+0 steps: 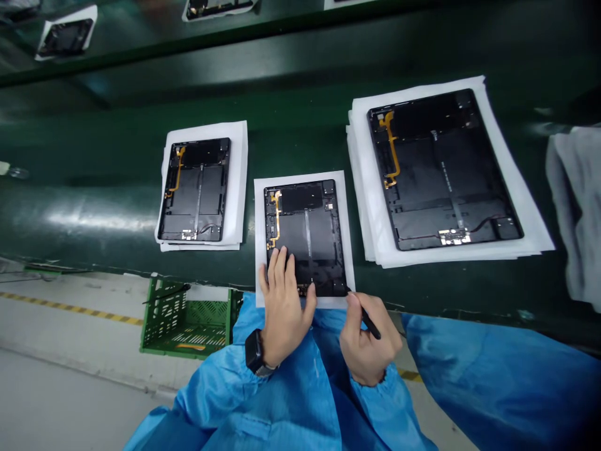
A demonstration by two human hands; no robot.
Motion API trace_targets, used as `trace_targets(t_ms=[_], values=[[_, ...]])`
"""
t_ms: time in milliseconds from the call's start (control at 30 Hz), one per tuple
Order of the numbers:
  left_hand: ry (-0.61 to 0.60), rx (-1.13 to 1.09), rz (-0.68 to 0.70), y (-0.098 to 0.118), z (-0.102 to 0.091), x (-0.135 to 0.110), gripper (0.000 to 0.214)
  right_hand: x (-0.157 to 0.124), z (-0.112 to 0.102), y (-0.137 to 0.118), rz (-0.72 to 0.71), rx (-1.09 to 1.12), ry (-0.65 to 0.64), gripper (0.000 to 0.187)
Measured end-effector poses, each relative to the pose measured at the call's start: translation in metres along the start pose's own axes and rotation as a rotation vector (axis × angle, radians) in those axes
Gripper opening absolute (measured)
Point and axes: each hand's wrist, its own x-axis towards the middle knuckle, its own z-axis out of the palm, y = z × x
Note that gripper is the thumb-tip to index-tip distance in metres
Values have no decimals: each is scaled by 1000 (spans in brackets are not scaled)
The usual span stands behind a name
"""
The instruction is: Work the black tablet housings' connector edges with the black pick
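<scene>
An open black tablet chassis [307, 232] with an orange flex cable lies on a white sheet [345, 188] at the near edge of a dark green belt. My left hand [283, 307] rests flat on its lower left corner, fingers stretched out together. A black watch sits on that wrist. My right hand [366, 341] is closed round a thin black tool [369, 322], whose tip touches the chassis's lower right corner. Both arms wear blue sleeves.
A similar chassis [195, 191] on white sheets lies to the left, a larger-looking one [444, 169] on a paper stack to the right. More units [66, 37] sit on the far belt. A green plastic crate [185, 319] stands on the floor below left. Grey cloth [577, 207] hangs at the right edge.
</scene>
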Motion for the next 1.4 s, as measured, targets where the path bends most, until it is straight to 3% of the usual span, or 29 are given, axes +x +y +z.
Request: trace_targets(t_ms=[267,467,567,867,1067,1400], values=[[18,47,-17,4,6,4,65,-7,9,16,-74,69,162,20],[25,43,-4,2,5,4,64,10,-5,10,-94,61,-58,17],[25,37,-6,3,5,4,64,11,-4,13,-128,56,-81,18],[26,39,-5,2,7,4,66,-22,17,29,-238,-19,127,30],[15,39,-9,2,5,3,70,-15,17,18,-145,-42,174,25],[-4,20,-33,3,2,7,74,18,-3,4,-14,-54,5,11]])
